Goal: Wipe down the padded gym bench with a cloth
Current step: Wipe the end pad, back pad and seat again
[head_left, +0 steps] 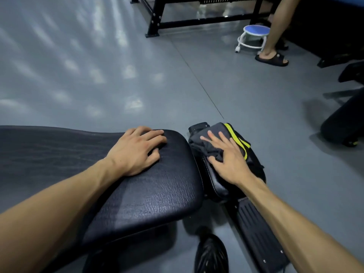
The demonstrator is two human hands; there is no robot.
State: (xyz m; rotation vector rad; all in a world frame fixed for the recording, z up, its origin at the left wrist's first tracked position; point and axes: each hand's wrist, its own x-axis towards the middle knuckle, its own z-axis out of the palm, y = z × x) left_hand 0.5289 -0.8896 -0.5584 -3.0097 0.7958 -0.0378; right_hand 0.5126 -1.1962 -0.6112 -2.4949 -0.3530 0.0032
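Grey cloth [214, 143] with yellow trim lies on the small seat pad [217, 182] under the flat, spread right hand [229, 160], while the left hand [136, 150] rests open near the far end edge of the black padded bench [153, 194].

Under your left palm the bench pad [153, 186] is black leather-look vinyl — grained, creased, faintly shiny. Right of centre, the cloth [214, 140] you're pressing looks soft, matt grey, edged in bright yellow. The floor [98, 75] — smooth grey, glossy with reflections upper left.
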